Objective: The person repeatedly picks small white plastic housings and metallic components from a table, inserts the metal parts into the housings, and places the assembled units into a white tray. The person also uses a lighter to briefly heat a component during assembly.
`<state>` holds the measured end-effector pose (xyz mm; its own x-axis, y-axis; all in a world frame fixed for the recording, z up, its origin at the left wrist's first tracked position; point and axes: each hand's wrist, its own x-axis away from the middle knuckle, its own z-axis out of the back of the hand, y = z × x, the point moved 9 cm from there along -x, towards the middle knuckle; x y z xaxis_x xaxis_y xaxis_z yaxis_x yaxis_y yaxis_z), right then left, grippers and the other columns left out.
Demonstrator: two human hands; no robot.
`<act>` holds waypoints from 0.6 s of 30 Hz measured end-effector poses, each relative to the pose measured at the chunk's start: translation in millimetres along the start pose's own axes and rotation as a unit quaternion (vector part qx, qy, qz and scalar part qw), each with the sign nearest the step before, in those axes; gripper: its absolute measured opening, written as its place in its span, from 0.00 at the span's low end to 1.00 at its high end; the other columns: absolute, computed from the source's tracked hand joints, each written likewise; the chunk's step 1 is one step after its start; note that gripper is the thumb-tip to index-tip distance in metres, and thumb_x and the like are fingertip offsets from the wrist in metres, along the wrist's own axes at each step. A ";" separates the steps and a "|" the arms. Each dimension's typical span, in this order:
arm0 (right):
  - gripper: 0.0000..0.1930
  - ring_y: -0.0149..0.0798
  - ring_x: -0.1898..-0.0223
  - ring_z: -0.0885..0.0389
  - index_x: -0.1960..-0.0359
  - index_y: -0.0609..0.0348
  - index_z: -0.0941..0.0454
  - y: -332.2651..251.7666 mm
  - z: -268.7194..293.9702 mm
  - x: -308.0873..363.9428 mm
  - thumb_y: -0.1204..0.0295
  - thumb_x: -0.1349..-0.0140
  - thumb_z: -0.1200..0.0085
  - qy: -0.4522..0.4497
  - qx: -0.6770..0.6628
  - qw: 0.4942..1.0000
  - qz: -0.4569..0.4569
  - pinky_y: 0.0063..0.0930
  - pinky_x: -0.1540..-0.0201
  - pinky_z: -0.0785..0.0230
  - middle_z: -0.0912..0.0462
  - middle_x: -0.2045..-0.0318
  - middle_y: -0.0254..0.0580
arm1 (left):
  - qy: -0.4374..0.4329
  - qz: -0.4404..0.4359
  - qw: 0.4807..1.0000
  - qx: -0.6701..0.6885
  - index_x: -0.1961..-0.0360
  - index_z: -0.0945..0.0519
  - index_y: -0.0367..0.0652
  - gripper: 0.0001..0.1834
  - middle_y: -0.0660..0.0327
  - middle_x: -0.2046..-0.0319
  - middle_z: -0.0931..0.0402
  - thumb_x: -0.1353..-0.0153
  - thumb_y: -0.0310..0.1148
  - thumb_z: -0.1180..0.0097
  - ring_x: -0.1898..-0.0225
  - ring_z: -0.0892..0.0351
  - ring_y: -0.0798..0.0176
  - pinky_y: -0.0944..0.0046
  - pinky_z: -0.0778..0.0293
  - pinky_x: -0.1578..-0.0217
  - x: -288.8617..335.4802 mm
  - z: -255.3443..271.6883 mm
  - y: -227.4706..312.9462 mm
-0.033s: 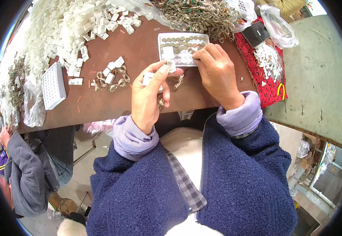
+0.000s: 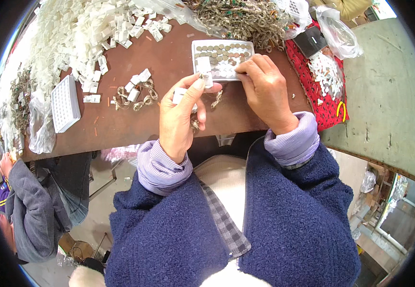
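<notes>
- The left hand [image 2: 178, 119] is hovering above the surface's [image 2: 169, 52] near edge, its grip grasping a white plastic piece [image 2: 204, 67] between thumb and fingers; another white piece [image 2: 179, 95] is sitting in the palm, and thin cord [image 2: 217, 98] is dangling beside it.
- A clear plastic bag [image 2: 41, 124] is lying at the near left corner, with a white compartmented tray stack [image 2: 65, 104] standing just beside it.
- White pieces with looped cords [image 2: 145, 98] are lying left of the hand.
- The right hand [image 2: 270, 91] is reaching the white tray's near right corner, thumb and fingers bending close; whether its grip is closing on something, I cannot tell.
- The white tray [image 2: 224, 73] is lying towards the far edge, holding round discs [image 2: 221, 47] in its far rows.
- Red patterned cloth [image 2: 324, 107] is lying along the right edge, carrying small white bits [image 2: 326, 74].
- A white plastic heap [image 2: 83, 38] is covering the far left corner; a metallic tangle [image 2: 241, 19] is lying along the far edge.
</notes>
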<state>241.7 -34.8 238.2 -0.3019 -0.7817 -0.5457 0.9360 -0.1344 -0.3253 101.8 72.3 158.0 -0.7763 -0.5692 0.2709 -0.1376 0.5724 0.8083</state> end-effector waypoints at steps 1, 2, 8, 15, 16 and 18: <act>0.06 0.53 0.57 0.19 0.60 0.59 0.15 3.5 4.2 3.0 0.80 0.38 0.38 -0.001 -0.014 1.000 -0.014 0.44 0.52 0.24 0.20 0.64 0.45 | 0.001 -0.007 1.000 -0.001 0.36 0.21 0.35 0.21 0.46 0.51 0.09 0.20 0.38 0.40 0.78 0.24 0.75 0.72 0.27 0.83 0.8 -0.2 0.6; 0.06 0.53 0.56 0.18 0.60 0.59 0.14 7.2 7.4 5.6 0.80 0.38 0.37 -0.011 -0.018 0.999 -0.026 0.44 0.52 0.23 0.19 0.63 0.45 | 0.001 -0.003 1.000 -0.002 0.35 0.21 0.35 0.21 0.46 0.51 0.09 0.20 0.38 0.40 0.78 0.24 0.75 0.72 0.27 0.83 1.1 -1.1 -1.0; 0.05 0.52 0.58 0.16 0.62 0.61 0.13 20.2 10.5 7.2 0.82 0.38 0.36 0.023 -0.056 0.998 -0.030 0.43 0.55 0.22 0.18 0.65 0.45 | 0.003 -0.001 1.000 -0.007 0.33 0.22 0.35 0.22 0.46 0.50 0.09 0.20 0.38 0.39 0.78 0.25 0.75 0.73 0.28 0.82 1.1 -13.4 -10.5; 0.05 0.52 0.58 0.17 0.62 0.61 0.13 14.3 16.6 14.2 0.80 0.38 0.38 0.050 -0.075 0.996 -0.010 0.44 0.54 0.22 0.19 0.65 0.45 | 0.020 -0.010 1.000 -0.015 0.34 0.22 0.36 0.21 0.48 0.51 0.09 0.20 0.37 0.39 0.78 0.25 0.76 0.74 0.28 0.82 2.4 -16.7 -14.4; 0.05 0.53 0.57 0.17 0.62 0.60 0.13 14.8 19.1 15.8 0.79 0.38 0.40 0.061 -0.094 0.994 -0.015 0.45 0.53 0.22 0.19 0.64 0.45 | 0.022 -0.015 0.999 -0.018 0.34 0.22 0.37 0.21 0.48 0.51 0.09 0.20 0.37 0.38 0.78 0.25 0.76 0.74 0.28 0.82 2.8 -16.8 -14.6; 0.06 0.53 0.56 0.17 0.62 0.60 0.13 14.0 17.4 17.6 0.79 0.38 0.40 0.054 -0.103 0.993 -0.012 0.46 0.53 0.23 0.19 0.64 0.46 | 0.037 -0.022 0.999 -0.026 0.35 0.21 0.37 0.20 0.48 0.52 0.09 0.20 0.38 0.38 0.78 0.25 0.76 0.74 0.28 0.82 4.6 -14.7 -14.9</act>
<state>252.7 -61.0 237.5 -0.3524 -0.7084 -0.6116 0.8746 -0.0167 -0.4845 109.3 52.4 154.8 -0.7217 -0.6369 0.2711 -0.1369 0.5152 0.8460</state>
